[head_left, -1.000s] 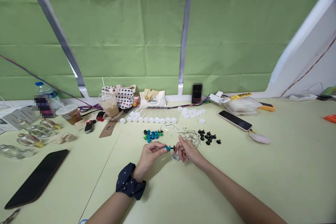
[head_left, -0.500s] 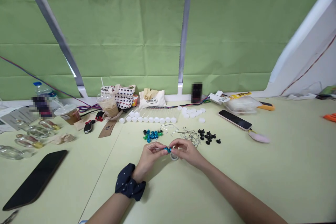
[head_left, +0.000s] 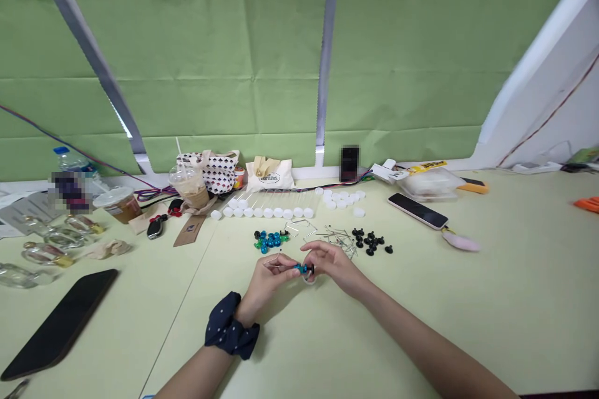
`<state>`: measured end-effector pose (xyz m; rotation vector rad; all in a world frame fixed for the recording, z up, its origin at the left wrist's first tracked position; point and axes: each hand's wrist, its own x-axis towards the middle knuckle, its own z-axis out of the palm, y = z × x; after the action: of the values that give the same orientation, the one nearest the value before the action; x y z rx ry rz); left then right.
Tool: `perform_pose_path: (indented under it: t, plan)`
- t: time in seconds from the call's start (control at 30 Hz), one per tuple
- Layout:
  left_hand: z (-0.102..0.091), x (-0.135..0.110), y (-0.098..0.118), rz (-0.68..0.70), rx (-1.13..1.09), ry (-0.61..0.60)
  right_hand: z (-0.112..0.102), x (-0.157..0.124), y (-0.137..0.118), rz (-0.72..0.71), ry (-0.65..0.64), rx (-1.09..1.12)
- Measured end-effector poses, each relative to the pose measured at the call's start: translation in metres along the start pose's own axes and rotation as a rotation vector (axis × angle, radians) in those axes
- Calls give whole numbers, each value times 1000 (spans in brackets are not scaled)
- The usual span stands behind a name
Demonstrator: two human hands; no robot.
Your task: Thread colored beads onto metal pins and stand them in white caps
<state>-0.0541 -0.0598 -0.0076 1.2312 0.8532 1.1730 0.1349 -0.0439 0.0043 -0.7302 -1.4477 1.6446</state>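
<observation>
My left hand (head_left: 267, 277) is closed, pinching a small blue fitting (head_left: 300, 269) in its fingertips. Thin wire (head_left: 272, 264) also sticks out from between these fingers. On the right end of the fitting sits a small black disc-shaped piece (head_left: 311, 269). My right hand (head_left: 334, 268) has its fingers curled at that black piece, the index finger lifted; its thumb is mostly hidden. Just under the hands, a round whitish cap (head_left: 309, 280) lies on the table, partly covered. Beyond the hands are blue and green fittings (head_left: 271, 240), bent metal wires (head_left: 337, 238) and black disc-shaped pieces (head_left: 372, 241).
White-capped clear tubes (head_left: 266, 212) lie in a row behind, with loose white caps (head_left: 344, 199) to their right. A phone (head_left: 418, 211) rests at right. Iced drink (head_left: 189, 187), glass bottles (head_left: 49, 254) and a black flat slab (head_left: 60, 324) occupy the left.
The black piece now shows at the right end of the blue fitting. My right index finger has lifted and its grip has shifted slightly right, while my left hand stays almost still.
</observation>
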Motion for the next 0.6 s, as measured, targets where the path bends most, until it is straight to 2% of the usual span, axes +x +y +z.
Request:
perform_pose_path:
  t: [0.07,0.2,0.37,0.6]
  plan:
    - [0,0,-1,0,3,5,-1,0,0,-2,-23,-26]
    - [1,0,-1,3,21,-36,-2,0,0,16,29,-30]
    - [2,-1,3,4,40,-35,-4,-1,0,23,-52,-21]
    - [0,0,3,14,68,-16,-5,-2,-2,29,-73,-6]
